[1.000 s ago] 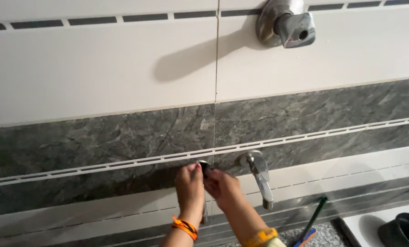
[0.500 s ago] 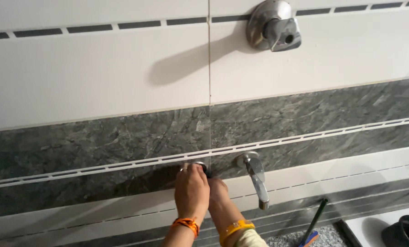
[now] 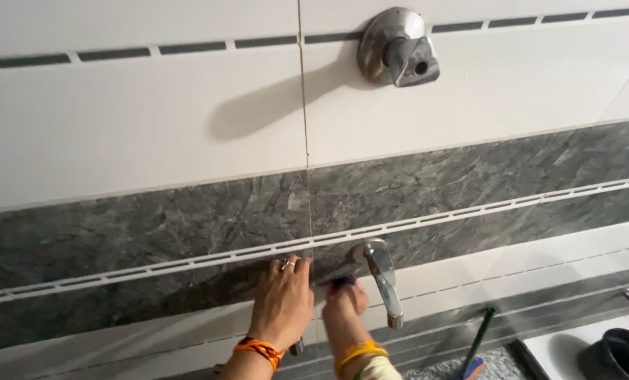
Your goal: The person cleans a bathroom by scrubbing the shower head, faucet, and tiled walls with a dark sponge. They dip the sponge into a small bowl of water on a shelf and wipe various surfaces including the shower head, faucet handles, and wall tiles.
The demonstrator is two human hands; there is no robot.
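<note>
Tiled wall, white above a grey marbled band. Left hand lies flat against the wall, fingers together, rings showing, orange wristband below. Right hand pinches a small dark object just beside the chrome tap. Second chrome fitting sits high above.

two hands, two wall taps, two orange wristbands

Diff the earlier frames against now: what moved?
The hands separated: left hand lies flat on the grey marble tile band; right hand shifted right toward the chrome lever tap, pinching something small and dark. Upper chrome wall valve unchanged.
</note>
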